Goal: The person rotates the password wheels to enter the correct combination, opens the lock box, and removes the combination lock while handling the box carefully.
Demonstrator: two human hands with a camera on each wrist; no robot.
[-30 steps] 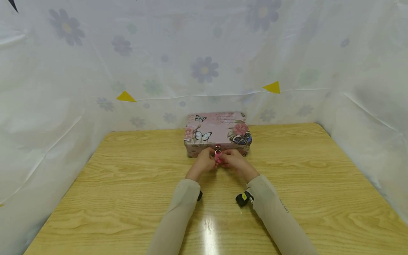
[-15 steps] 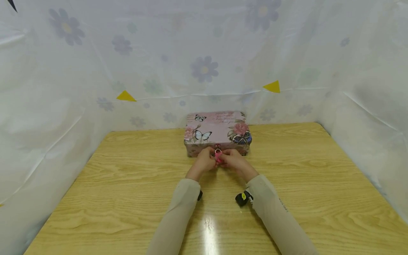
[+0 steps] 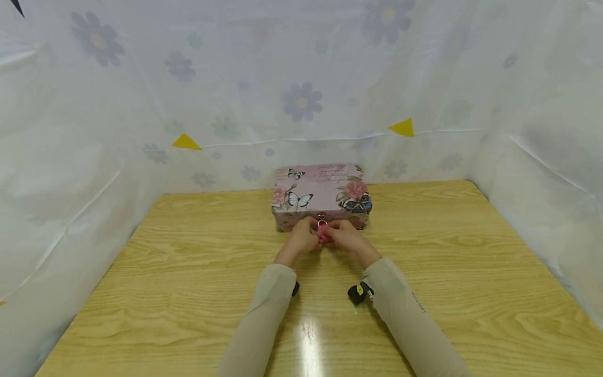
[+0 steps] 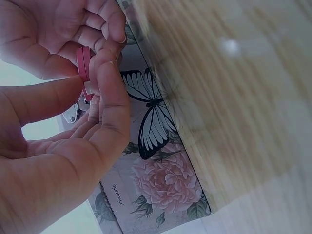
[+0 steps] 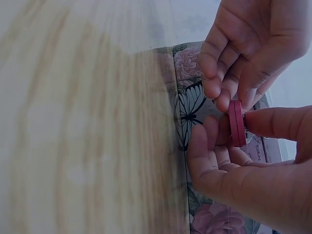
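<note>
A small pink padlock [image 3: 322, 233] with a silver shackle hangs at the front clasp [image 3: 322, 215] of a pink box [image 3: 325, 186] printed with butterflies and roses. The box's lid is down. My left hand [image 3: 303, 236] pinches one end of the padlock between thumb and fingers. From the other side my right hand [image 3: 349, 240] pinches it too, its thumb against one face in the right wrist view. Seen edge-on in both wrist views, the padlock [image 5: 237, 123] shows a thin red body. Fingers hide much of the clasp and the box's front.
The box stands near the back edge of a wood-grain table [image 3: 198, 293]. White flowered sheeting [image 3: 235, 94] rises behind and on both sides, with yellow triangles [image 3: 402, 128] on it. A black wrist strap [image 3: 358, 294] shows at the right cuff.
Hands, padlock and box stay in nearly the same place. Only slight finger movement at the padlock is visible.
</note>
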